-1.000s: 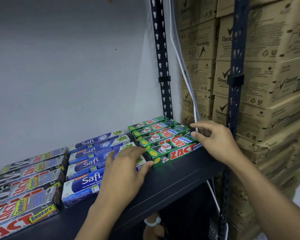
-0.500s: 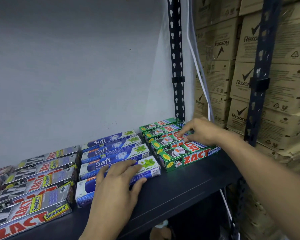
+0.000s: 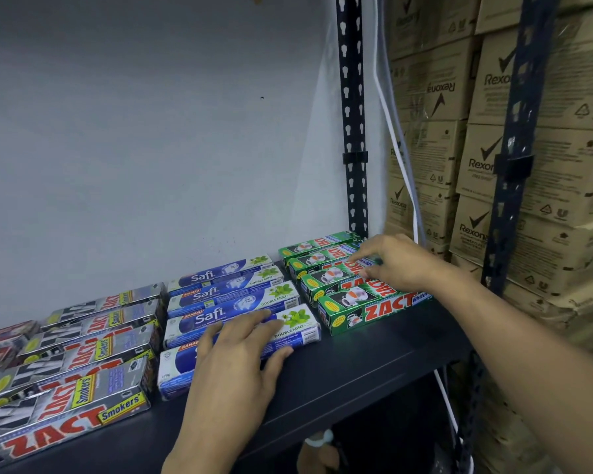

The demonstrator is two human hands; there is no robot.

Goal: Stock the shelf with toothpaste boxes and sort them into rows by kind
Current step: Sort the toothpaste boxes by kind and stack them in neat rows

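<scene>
Plain pale grey wall (image 3: 151, 131) behind, tiny dark spot (image 3: 262, 97) on it. Dark shelf board (image 3: 356, 364) runs below wall. Two dark metal posts with holes stand on right: back post (image 3: 351, 114) by wall, front post (image 3: 524, 97) nearer. White cable (image 3: 396, 138) hangs between them. Brown cardboard boxes (image 3: 562, 186) stacked high behind posts. Light dim.

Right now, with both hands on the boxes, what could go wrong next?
1. The right hand touches the green boxes, which lie at a slant. A sideways push might shove the front green box toward the right end of the shelf, which its tip is near.
2. The left hand lies flat on the front blue box without a real grip. A pull forward could slide that box off the shelf.
</scene>
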